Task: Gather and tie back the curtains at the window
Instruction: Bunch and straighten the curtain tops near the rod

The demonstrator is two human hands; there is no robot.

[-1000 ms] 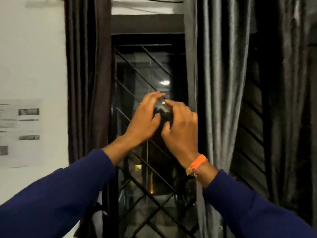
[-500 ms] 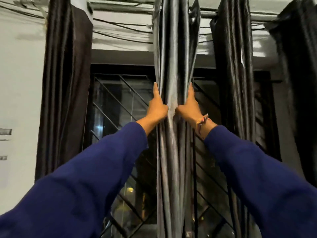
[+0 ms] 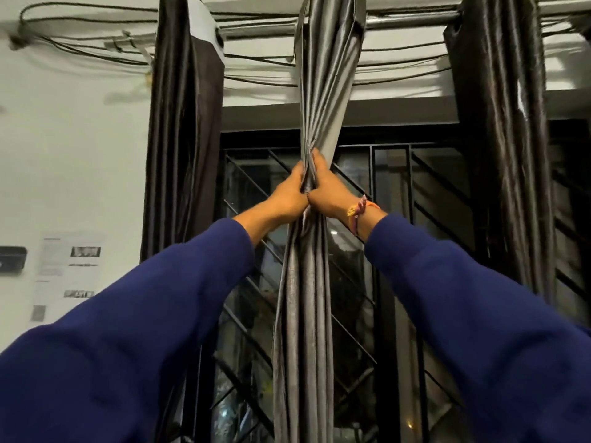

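the left hand (image 3: pixel 289 196) and right hand (image 3: pixel 329 193) press together, both clamped around the grey curtain (image 3: pixel 307 314) at the middle of the window, squeezing its folds into one narrow bundle, likely so a tie can go round it. it hangs from the rod (image 3: pixel 412 19), fanning wider above the grip. dark curtains hang apart at the left (image 3: pixel 185 139) and right (image 3: pixel 502 139). behind sits the window grille (image 3: pixel 393 193); no tie-back is visible. an orange wristband (image 3: pixel 359 209) circles the right wrist.

L hand (image 3: pixel 289 195) & R hand (image 3: pixel 329 193) squeeze grey curtain (image 3: pixel 323 100) into tight bunch before window grille (image 3: pixel 393 193).
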